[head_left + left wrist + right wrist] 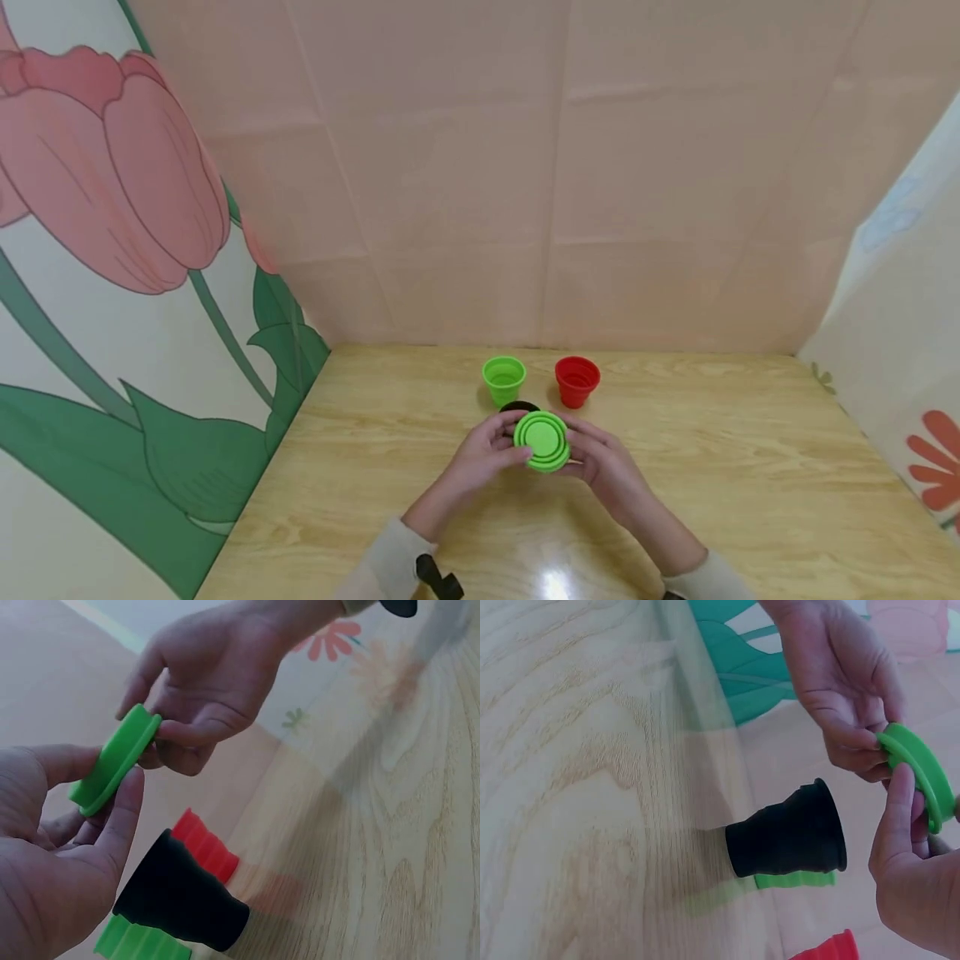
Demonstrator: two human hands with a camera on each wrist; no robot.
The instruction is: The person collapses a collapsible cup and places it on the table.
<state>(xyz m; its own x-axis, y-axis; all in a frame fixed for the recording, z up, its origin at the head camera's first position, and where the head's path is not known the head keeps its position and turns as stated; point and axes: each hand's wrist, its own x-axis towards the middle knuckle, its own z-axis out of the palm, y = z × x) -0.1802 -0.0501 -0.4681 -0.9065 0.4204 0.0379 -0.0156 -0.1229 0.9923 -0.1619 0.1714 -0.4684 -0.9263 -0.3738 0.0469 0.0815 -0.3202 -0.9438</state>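
Green disc, flat, concentrically ringed, is pinched by left hand and right hand.

Flat round green disc at right

Left hand above and right hand below hold it; at centre stands a black tapered cup, a green ribbed cup partly behind; bottom edge, a red ribbed cup.

The bright green, round, rubbery-looking collapsible cup, folded flat into concentric rings, is held tilted between the left fingers and right fingers.
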